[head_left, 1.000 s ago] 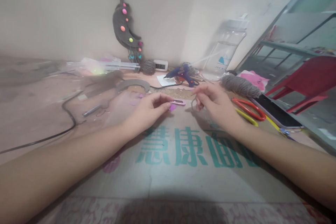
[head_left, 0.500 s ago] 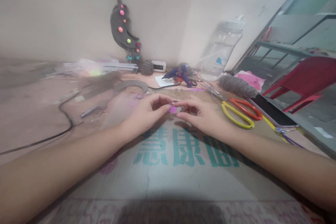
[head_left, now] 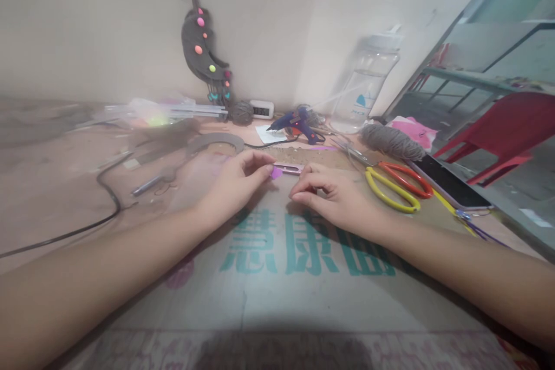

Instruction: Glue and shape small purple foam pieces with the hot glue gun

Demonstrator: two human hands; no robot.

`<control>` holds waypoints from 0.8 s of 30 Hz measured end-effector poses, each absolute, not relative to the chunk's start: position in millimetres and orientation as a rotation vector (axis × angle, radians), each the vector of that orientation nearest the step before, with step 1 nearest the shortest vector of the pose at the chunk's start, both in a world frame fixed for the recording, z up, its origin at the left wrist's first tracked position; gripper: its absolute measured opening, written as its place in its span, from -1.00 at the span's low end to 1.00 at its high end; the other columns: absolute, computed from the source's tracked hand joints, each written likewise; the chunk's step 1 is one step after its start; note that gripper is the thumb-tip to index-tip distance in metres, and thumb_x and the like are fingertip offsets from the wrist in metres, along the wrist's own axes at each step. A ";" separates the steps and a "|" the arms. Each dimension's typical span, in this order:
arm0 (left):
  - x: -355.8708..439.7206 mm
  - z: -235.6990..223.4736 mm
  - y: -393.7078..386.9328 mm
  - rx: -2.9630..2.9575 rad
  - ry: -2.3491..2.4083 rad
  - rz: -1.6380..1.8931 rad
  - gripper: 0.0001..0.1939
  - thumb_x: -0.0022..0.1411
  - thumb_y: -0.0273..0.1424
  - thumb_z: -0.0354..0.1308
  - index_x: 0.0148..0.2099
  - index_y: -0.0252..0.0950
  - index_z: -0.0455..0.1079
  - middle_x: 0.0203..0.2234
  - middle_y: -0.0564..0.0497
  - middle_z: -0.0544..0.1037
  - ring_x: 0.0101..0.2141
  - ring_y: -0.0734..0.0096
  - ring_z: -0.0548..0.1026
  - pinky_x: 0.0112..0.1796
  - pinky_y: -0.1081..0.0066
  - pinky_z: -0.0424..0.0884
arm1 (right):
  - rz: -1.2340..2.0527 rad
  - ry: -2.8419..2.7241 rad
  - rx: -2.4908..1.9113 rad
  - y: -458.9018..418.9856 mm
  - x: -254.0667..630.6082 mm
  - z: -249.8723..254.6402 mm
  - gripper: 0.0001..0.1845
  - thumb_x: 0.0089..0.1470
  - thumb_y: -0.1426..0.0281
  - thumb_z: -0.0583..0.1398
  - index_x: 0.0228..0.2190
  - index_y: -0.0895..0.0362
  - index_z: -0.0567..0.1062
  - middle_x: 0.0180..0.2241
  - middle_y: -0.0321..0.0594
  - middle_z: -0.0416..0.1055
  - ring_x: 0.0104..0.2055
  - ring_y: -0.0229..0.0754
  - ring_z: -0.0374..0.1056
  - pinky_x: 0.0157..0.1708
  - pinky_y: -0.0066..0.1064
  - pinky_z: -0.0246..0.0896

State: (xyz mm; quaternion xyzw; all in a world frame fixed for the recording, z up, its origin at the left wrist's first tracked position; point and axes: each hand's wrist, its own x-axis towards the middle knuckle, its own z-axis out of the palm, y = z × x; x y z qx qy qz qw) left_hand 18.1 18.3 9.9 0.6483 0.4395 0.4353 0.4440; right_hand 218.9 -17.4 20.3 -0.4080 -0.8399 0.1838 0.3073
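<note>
My left hand [head_left: 249, 176] pinches a small purple piece [head_left: 276, 173], thin and flat-looking, between thumb and fingers. To its right, my right hand [head_left: 323, 191] is apart from the piece, its fingers curled in towards the thumb. Whether anything tiny sits in those right fingertips I cannot make out. A slim pinkish tool with a slot [head_left: 288, 167] lies just behind, between the two hands. Both hands are over a cardboard sheet [head_left: 277, 306] printed with green characters.
A blue glue gun [head_left: 297, 122] stands behind the hands on white paper. Scissors with red and yellow handles [head_left: 399, 185], a phone [head_left: 453, 182] and grey yarn [head_left: 388, 141] lie right. Further back are a water bottle [head_left: 364, 89] and a hanging grey moon [head_left: 199, 49]. A black cable [head_left: 115, 202] curves at left.
My hands have moved apart. The purple piece has gone slightly left with my left hand, my right hand's fingers have curled in, and the pinkish tool behind shows more.
</note>
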 end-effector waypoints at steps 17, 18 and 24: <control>15.2 4.5 26.3 1.293 0.807 1.054 -0.83 0.16 -0.42 0.26 -0.19 -0.31 0.39 -0.47 0.10 0.45 -0.44 0.55 0.41 -0.40 0.55 0.35 | 0.118 -2.367 -1.172 -27.0 226.2 38.5 -0.78 0.19 0.55 0.03 -0.14 0.19 0.39 -0.29 -0.16 0.45 -0.28 -0.20 0.37 -0.27 -0.37 0.28; 14.5 3.3 26.9 1.232 0.727 1.008 -0.82 0.15 -0.42 0.28 -0.19 -0.30 0.39 -0.48 0.10 0.45 -0.46 0.56 0.41 -0.41 0.55 0.35 | 0.093 -2.373 -1.174 -25.2 227.4 37.3 -0.77 0.16 0.57 0.06 -0.15 0.19 0.40 -0.29 -0.16 0.46 -0.28 -0.19 0.38 -0.27 -0.37 0.29; 13.1 3.4 25.8 0.941 0.483 0.743 -0.76 0.06 -0.51 0.35 -0.19 -0.34 0.43 -0.47 0.08 0.45 -0.49 0.56 0.45 -0.41 0.52 0.40 | -0.028 -2.470 -0.975 -19.0 232.8 24.6 -0.83 0.20 0.45 0.14 -0.18 0.15 0.49 -0.20 -0.13 0.49 -0.18 -0.17 0.41 -0.21 -0.37 0.30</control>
